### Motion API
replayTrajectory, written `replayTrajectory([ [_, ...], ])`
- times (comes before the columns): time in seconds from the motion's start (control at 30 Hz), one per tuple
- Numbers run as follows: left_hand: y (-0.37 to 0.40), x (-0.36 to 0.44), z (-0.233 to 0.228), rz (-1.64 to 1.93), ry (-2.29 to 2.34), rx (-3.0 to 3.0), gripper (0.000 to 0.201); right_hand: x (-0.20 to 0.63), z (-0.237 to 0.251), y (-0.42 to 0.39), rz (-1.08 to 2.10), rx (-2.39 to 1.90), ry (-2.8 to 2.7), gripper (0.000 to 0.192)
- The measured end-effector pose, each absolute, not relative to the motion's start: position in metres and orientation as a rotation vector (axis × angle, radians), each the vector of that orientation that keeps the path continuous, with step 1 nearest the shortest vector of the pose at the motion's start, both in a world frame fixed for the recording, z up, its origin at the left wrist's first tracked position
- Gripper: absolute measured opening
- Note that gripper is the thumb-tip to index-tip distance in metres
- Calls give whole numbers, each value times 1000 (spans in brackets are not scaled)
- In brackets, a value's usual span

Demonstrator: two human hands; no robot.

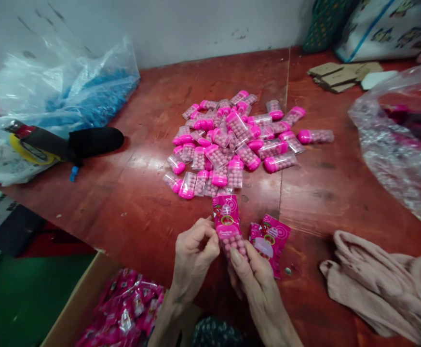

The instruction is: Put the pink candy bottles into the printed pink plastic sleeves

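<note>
Between my two hands is a small clear candy box (234,244) of pink balls, with a printed pink wrapper (226,212) over its upper end. My right hand (259,277) grips the box's lower end, thumb across the front. At the wrapper's left edge, my left hand (196,250) is closed in a pinch; the fingertips meet the edge. Printed pink wrappers (276,238) lie flat on the table just right of my right hand. Beyond my hands spreads a loose pile of pink-capped candy boxes (237,125).
Below left, a cardboard box (76,299) holds many pink wrapped packets (127,313). On the left are a bag of blue pieces (98,96) and a black-covered tool (94,140). A pink cloth (380,284), clear plastic bag (373,135) and cardboard pieces (335,77) lie right.
</note>
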State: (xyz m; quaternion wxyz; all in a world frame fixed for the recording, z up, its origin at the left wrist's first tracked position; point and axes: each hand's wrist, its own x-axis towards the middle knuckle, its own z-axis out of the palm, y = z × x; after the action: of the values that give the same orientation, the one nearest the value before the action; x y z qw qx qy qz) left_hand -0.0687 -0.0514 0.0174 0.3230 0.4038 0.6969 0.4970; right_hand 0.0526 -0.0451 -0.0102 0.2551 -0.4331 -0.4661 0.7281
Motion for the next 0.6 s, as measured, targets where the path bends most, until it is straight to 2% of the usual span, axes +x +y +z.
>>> replayTrajectory([
  [0.17, -59, -60, 10, 1396, 1842, 974, 22, 49, -12, -49, 1821, -1217, -1340, 32],
  [0.27, -62, -58, 7, 1419, 1841, 998, 21, 48, -11, -53, 1595, -1266, -1454, 25],
  [0.37, -64, -57, 8, 1434, 1861, 1030, 20, 48, -9, -56, 1532, -1270, -1488, 21],
  [0.47, -67, -55, 10, 1435, 1881, 1006, 20, 48, -6, -56, 1670, -1300, -1363, 25],
  [0.6, -74, -56, 7, 1474, 1720, 714, 19, 49, 0, -51, 2179, -1131, -901, 32],
])
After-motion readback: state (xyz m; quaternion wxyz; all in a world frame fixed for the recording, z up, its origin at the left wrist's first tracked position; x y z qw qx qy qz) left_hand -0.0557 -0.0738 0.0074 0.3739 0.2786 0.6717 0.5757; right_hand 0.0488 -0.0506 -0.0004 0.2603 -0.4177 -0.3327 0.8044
